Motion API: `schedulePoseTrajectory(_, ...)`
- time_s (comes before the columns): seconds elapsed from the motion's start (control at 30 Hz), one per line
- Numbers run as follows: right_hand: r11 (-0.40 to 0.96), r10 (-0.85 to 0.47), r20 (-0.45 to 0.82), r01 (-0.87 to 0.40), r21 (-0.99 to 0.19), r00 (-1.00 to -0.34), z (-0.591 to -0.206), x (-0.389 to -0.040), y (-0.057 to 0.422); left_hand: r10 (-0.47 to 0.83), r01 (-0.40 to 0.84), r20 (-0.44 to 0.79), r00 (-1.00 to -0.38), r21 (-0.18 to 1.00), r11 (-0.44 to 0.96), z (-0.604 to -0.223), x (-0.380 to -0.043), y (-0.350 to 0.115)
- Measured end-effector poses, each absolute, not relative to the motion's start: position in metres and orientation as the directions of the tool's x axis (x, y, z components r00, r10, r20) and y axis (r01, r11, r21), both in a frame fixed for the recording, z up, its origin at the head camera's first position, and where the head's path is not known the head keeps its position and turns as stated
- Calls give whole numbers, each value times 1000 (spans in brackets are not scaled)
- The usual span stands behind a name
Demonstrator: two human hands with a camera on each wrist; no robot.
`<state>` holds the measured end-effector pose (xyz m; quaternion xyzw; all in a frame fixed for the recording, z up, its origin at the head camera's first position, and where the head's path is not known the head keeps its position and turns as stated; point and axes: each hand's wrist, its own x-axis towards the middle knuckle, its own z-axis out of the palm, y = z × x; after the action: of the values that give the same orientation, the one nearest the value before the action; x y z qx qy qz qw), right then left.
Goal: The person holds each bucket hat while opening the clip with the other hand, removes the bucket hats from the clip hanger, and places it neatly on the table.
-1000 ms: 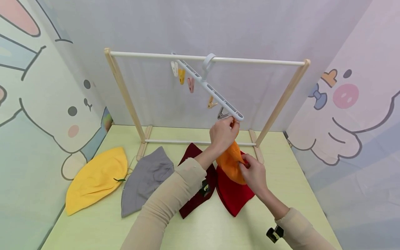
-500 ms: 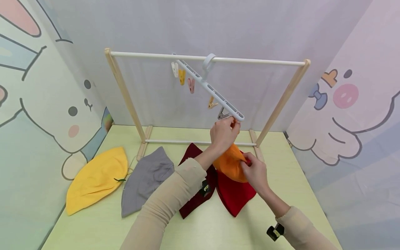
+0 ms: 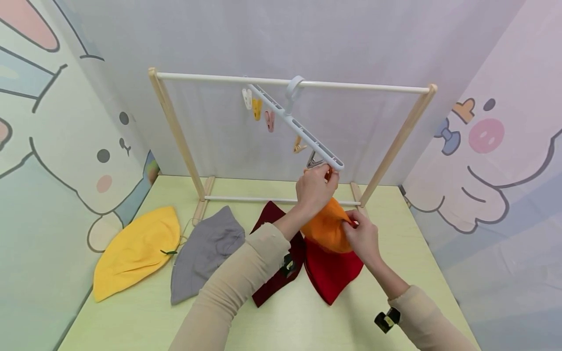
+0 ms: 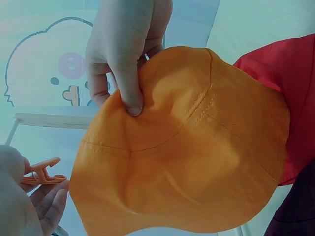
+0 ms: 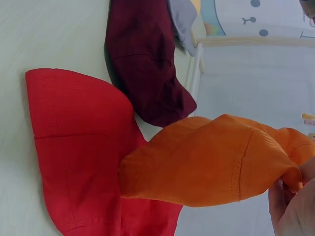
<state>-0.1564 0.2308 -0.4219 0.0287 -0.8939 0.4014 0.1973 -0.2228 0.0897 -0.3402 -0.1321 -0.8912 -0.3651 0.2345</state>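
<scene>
At the near end of the pale blue hanger (image 3: 303,131), my left hand (image 3: 315,191) pinches an orange clothespin (image 4: 45,174). In the left wrist view this clothespin is beside the edge of an orange hat (image 4: 182,147), apart from it. My right hand (image 3: 363,237) pinches that hat by its edge between thumb and fingers. The hat hangs below the hanger, over a red hat (image 3: 333,273) on the table. A dark maroon hat (image 3: 269,214) lies left of the red one, partly behind my left forearm.
A grey hat (image 3: 206,253) and a yellow hat (image 3: 136,253) lie on the table's left. The hanger hooks over a rack's white bar (image 3: 360,86). White (image 3: 247,99), yellow (image 3: 257,109), pink (image 3: 270,121), tan (image 3: 298,145) and grey clothespins (image 3: 314,160) hang from it.
My right hand has moved slightly up and to the right, drawing the orange hat with it. My left hand stays nearly still at the hanger's end.
</scene>
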Motion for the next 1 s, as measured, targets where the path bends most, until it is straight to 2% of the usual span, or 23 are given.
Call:
schedulePoseTrajectory(0.33, 673, 126, 370, -195, -713, -920, -421, -162, 235, 52, 412, 527, -848, 595, 690, -342, -223, 89)
schedulePoseTrajectory(0.57, 665, 174, 329, -135, -734, -928, -418, -167, 240, 58, 427, 553, -831, 569, 703, -342, -222, 90)
schedulePoseTrajectory(1.0, 633, 214, 299, -101, -768, -930, -403, -170, 250, 78, 419, 516, -853, 588, 692, -343, -222, 89)
